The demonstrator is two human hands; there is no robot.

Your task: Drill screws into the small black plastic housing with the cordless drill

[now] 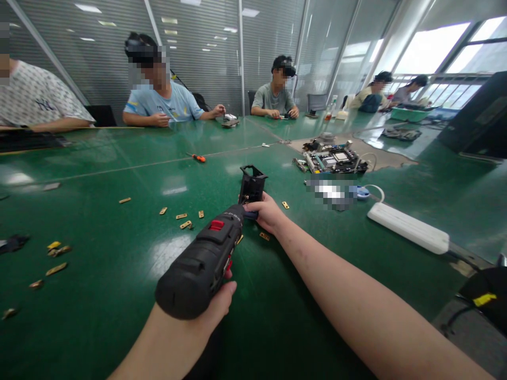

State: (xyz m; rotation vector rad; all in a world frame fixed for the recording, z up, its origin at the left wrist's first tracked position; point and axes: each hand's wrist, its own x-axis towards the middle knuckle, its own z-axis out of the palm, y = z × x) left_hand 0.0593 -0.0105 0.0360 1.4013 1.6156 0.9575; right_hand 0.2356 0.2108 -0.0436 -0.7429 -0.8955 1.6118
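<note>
A black power drill [202,258] with a red switch points forward and away from me, its grip held in my left hand [222,301]; most of the fingers are hidden behind the drill body. My right hand [268,211] is closed on a black plastic part [252,184] with an open frame at its top. The drill's front end is at the near side of this part; whether they touch is unclear. Small brass plates lie around, one [285,205] to the right of my right hand and another [185,224] left of the drill.
On the green table [130,264] lie an orange screwdriver [198,158], a circuit board [335,157], a white power strip [407,227] with a cable, and a blurred-out phone-like object [330,192]. Several people sit across the table. A dark monitor-like panel [479,119] stands at the right.
</note>
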